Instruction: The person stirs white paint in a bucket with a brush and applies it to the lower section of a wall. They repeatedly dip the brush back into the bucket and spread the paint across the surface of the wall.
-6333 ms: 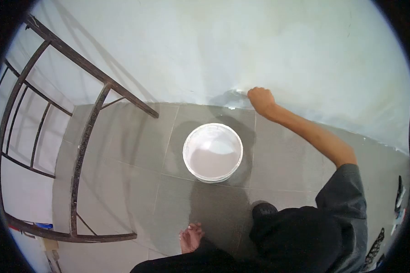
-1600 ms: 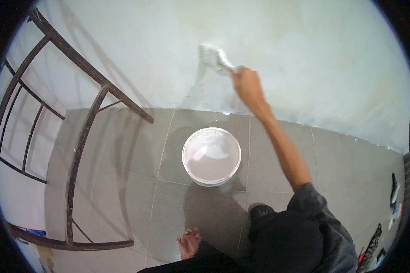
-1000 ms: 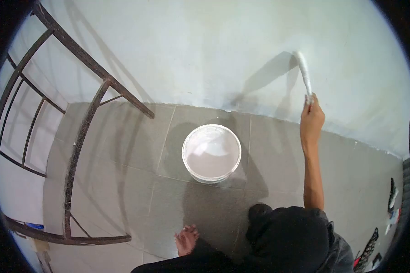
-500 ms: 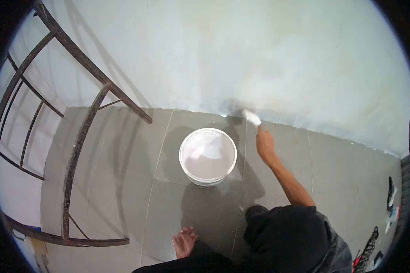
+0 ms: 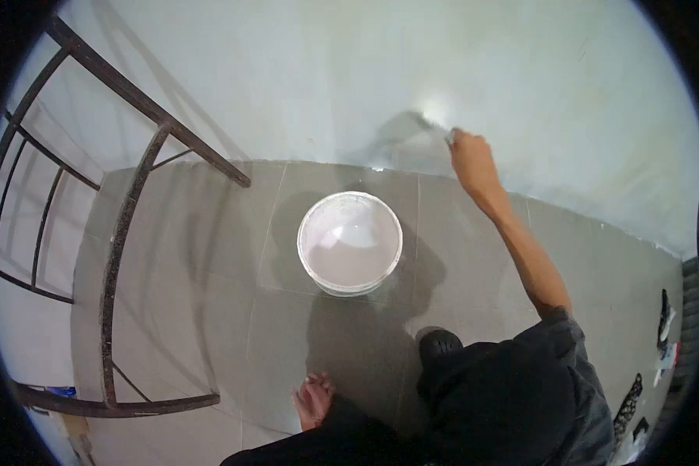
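Observation:
My right hand [image 5: 475, 165] is closed around the handle of a paintbrush [image 5: 435, 120], its white bristles at the lower part of the pale wall [image 5: 520, 85]. Glare blurs where the bristles meet the surface. In front of me on the floor stands a round white bucket [image 5: 309, 266], holding pale, whitish paint [image 5: 349, 252]. My left hand [image 5: 313, 400] rests low near my leg, palm partly up. Its fingers are loosely curled, with nothing seen in them, and it is apart from the bucket.
A dark brown metal frame with legs and crossbars [image 5: 124, 213] stands on the left. Grey tiles [image 5: 202, 287] cover the floor up to the wall. Several small items, including a black patterned strip [image 5: 627, 408], lie at the far right.
My right hand has raised the paintbrush from the wall's bottom edge to higher up the wall. The view has tilted slightly. My left hand stays near my leg.

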The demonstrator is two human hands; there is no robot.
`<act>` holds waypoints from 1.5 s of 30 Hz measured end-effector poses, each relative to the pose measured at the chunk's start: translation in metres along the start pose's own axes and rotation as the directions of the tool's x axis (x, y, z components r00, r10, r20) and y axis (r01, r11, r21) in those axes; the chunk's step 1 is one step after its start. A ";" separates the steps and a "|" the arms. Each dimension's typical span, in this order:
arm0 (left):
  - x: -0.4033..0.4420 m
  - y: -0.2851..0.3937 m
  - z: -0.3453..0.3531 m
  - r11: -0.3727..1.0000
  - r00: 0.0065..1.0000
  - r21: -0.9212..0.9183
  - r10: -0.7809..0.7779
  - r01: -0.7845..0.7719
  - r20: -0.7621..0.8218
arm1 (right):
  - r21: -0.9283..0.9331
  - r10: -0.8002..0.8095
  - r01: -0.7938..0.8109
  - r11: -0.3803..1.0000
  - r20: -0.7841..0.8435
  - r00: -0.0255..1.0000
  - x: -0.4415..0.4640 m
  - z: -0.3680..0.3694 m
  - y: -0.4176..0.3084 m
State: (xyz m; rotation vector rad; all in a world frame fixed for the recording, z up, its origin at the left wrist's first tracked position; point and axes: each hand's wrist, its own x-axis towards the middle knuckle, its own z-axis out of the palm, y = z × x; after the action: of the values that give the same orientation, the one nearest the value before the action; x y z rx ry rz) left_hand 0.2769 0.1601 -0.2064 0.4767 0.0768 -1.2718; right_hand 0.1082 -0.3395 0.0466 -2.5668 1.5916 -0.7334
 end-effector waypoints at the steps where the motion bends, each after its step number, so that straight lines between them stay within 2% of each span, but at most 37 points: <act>1: 0.001 0.001 0.005 1.000 1.000 0.006 -0.007 0.007 -0.017 | -0.010 -0.015 0.014 1.000 -0.070 0.997 -0.002 -0.020 -0.012; 3: -0.002 0.003 0.013 0.999 0.998 0.021 -0.023 0.024 -0.055 | -0.032 -0.043 0.037 0.999 -0.205 0.978 -0.012 -0.045 -0.028; 6: 0.001 0.003 0.007 0.999 0.999 0.020 -0.039 0.039 0.011 | -0.034 -0.084 0.077 0.996 -0.345 0.935 -0.025 -0.036 -0.029; 9: 0.003 0.001 0.000 0.999 0.997 0.043 -0.027 0.025 0.068 | 0.051 -0.161 0.185 0.981 -0.306 0.938 -0.044 -0.004 -0.016; 13: 0.001 0.002 0.006 0.998 1.000 0.062 -0.025 0.025 -0.006 | 0.149 -0.181 0.187 0.971 -0.050 0.982 -0.069 0.059 0.009; 16: -0.002 0.003 0.014 0.996 0.998 0.087 -0.003 0.008 -0.066 | 0.208 -0.021 -0.028 0.978 0.232 0.973 -0.079 0.031 -0.001; 18: 0.000 0.002 0.013 0.998 0.998 0.062 -0.014 0.017 -0.057 | 0.282 0.034 -0.073 0.957 0.141 0.989 -0.085 -0.013 -0.014; 22: 0.001 0.003 0.013 0.998 0.998 0.020 -0.056 0.057 -0.014 | 0.212 -0.023 0.024 0.977 -0.006 1.000 -0.079 -0.101 -0.036; 24: 0.006 0.004 0.012 0.997 0.998 0.035 -0.067 0.067 0.010 | 0.281 -0.148 0.107 0.954 0.129 0.981 -0.076 -0.126 -0.054; 26: 0.006 0.004 0.003 0.997 0.997 0.005 -0.078 0.078 0.000 | 0.316 -0.320 0.223 0.922 0.303 0.898 -0.073 -0.125 -0.073; 28: 0.006 0.002 0.003 0.996 0.997 -0.010 -0.083 0.083 0.009 | 0.337 -0.498 0.369 0.866 0.510 0.702 -0.063 -0.109 -0.099; 32: 0.005 0.003 0.013 0.998 0.998 0.019 -0.062 0.062 0.022 | 0.323 -0.570 0.522 0.789 0.701 0.429 -0.050 0.016 -0.119; 34: 0.005 0.004 0.014 0.998 0.999 0.036 -0.052 0.051 0.009 | 0.219 -0.620 0.655 0.723 0.624 0.476 -0.056 0.060 -0.126; 37: 0.003 0.005 0.015 0.999 0.999 0.040 -0.037 0.037 -0.003 | 0.026 -0.607 0.797 0.603 0.664 0.437 -0.063 0.084 -0.136; 40: 0.001 0.005 0.016 0.998 1.000 0.050 -0.031 0.031 -0.001 | -0.089 -0.590 0.841 0.534 0.673 0.446 -0.059 0.091 -0.140; 43: 0.005 0.001 0.014 0.997 0.999 0.059 -0.044 0.043 0.027 | -0.186 -0.700 0.919 0.348 0.601 0.386 -0.055 0.091 -0.148; 45: 0.006 0.004 0.011 0.998 0.997 0.051 -0.050 0.047 0.050 | -0.137 -0.636 0.906 0.402 0.669 0.383 -0.052 0.075 -0.153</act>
State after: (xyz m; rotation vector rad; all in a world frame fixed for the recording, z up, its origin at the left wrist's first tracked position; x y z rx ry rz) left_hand 0.2798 0.1507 -0.1970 0.4867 0.0137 -1.3353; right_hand 0.2479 -0.2387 0.0020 -3.4355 0.2096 0.5474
